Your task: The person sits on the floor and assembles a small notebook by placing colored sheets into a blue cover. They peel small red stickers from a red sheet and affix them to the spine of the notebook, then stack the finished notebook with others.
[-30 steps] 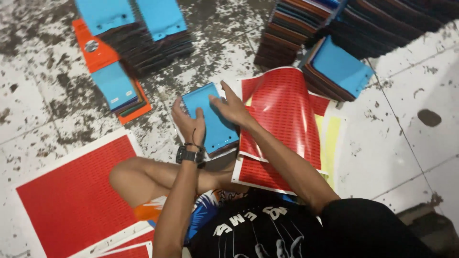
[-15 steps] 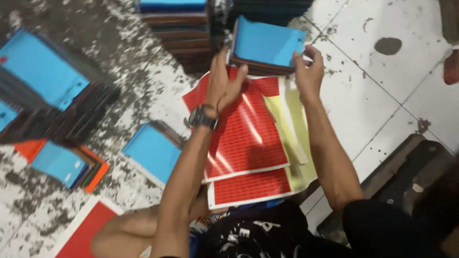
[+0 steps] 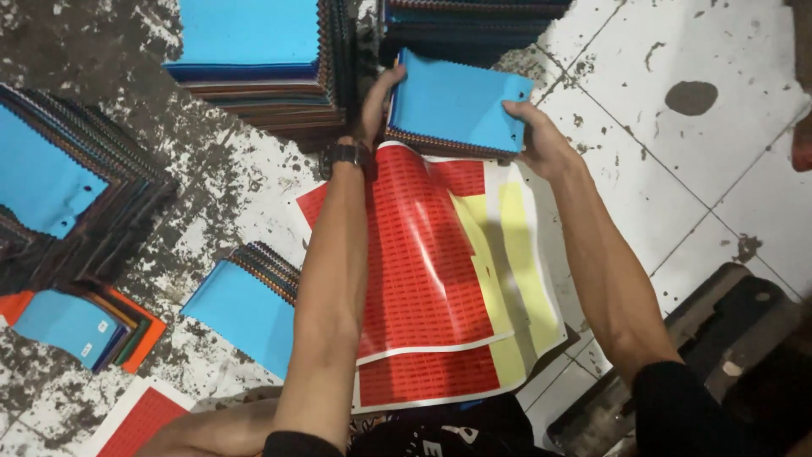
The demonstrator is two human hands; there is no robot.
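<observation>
Both my hands grip one stack of fabric swatches (image 3: 457,106) with a blue top sheet, held just above the floor. My left hand (image 3: 375,101) clasps its left edge; a dark watch sits on that wrist. My right hand (image 3: 539,140) clasps its right edge near a punched hole. Under the stack lie glossy red sticker sheets (image 3: 423,271) with a yellow sheet (image 3: 516,254) beneath them.
More blue-topped swatch stacks lie around: a tall one (image 3: 254,59) at the top, a fanned pile (image 3: 59,195) at left, one (image 3: 241,309) by my left forearm, a small one on orange (image 3: 76,330). A red sheet (image 3: 139,419) lies bottom left. White tiles (image 3: 677,169) are stained.
A second ago my hands pressed a blue stack by my knee; since then they reached forward and took hold of another blue-topped stack beyond the red sheets and lifted it. My view shifted.
</observation>
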